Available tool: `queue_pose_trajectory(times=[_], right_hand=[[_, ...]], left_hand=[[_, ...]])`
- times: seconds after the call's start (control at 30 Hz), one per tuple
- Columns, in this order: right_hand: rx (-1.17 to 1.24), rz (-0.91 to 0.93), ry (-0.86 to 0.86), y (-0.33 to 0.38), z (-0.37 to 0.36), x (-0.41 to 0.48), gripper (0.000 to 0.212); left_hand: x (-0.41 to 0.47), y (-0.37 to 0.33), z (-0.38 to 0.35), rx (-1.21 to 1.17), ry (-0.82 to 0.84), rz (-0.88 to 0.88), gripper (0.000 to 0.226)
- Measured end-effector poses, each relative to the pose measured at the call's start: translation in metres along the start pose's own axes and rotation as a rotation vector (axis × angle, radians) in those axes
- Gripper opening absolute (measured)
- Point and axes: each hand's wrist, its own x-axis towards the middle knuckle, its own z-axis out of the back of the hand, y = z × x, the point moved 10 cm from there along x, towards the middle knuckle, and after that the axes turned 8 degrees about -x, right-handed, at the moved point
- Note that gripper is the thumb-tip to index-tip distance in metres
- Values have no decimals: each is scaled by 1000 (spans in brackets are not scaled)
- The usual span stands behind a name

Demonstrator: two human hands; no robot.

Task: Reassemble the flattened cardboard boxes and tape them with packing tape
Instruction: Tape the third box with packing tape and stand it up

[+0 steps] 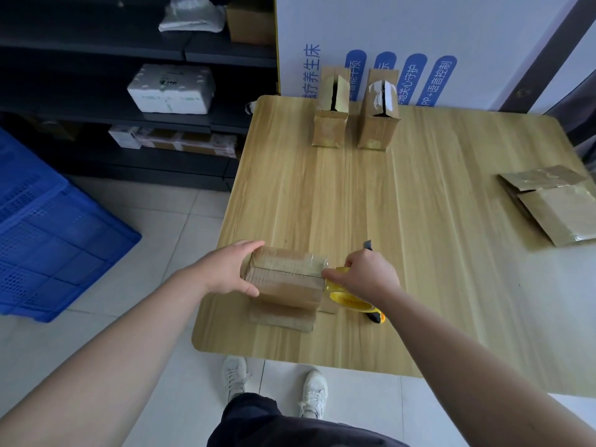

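A small cardboard box (pixel 287 279) stands near the front left corner of the wooden table (pixel 419 221), with clear tape along its top seam. My left hand (pixel 230 269) grips its left end, fingers over the far side and thumb on the near side. My right hand (pixel 367 275) holds a roll of yellow-cored packing tape (pixel 346 295) against the box's right end. Two assembled boxes (pixel 330 111) (pixel 379 111) stand at the table's back, top flaps ajar. Flattened boxes (pixel 554 204) lie at the right edge.
A yellow-and-black utility knife (pixel 377 316) lies under my right wrist, its blade tip showing beyond the hand. A blue plastic crate (pixel 48 237) sits on the floor to the left. Dark shelves (pixel 145 124) hold parcels behind it. A white printed board (pixel 419 43) stands behind the table.
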Motion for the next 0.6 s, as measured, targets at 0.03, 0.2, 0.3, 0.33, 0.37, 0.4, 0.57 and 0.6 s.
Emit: queue_pose_trajectory(times=[0.03, 0.2, 0.3, 0.33, 0.37, 0.4, 0.57, 0.6], right_hand=[[7, -6, 4, 4, -3, 1, 55], [27, -38, 22, 1, -15, 2, 59], [102, -72, 45, -6, -23, -1, 67], [119, -79, 57, -6, -25, -1, 68], [129, -86, 66, -6, -26, -2, 69], [133, -93, 69, -6, -26, -2, 68], [139, -117, 84, 0, -39, -11, 66], [149, -122, 87, 1, -43, -13, 67]], left_hand=[[1, 2, 3, 6, 10, 9, 113], [6, 1, 5, -32, 65, 35, 112], [8, -2, 2, -21, 91, 46, 111], [8, -2, 2, -48, 93, 59, 109], [8, 0, -1, -112, 90, 79, 104], [8, 1, -3, -205, 73, 100, 96], [-2, 4, -9, -371, -294, 89, 59], [-3, 6, -11, -430, -359, 92, 54]])
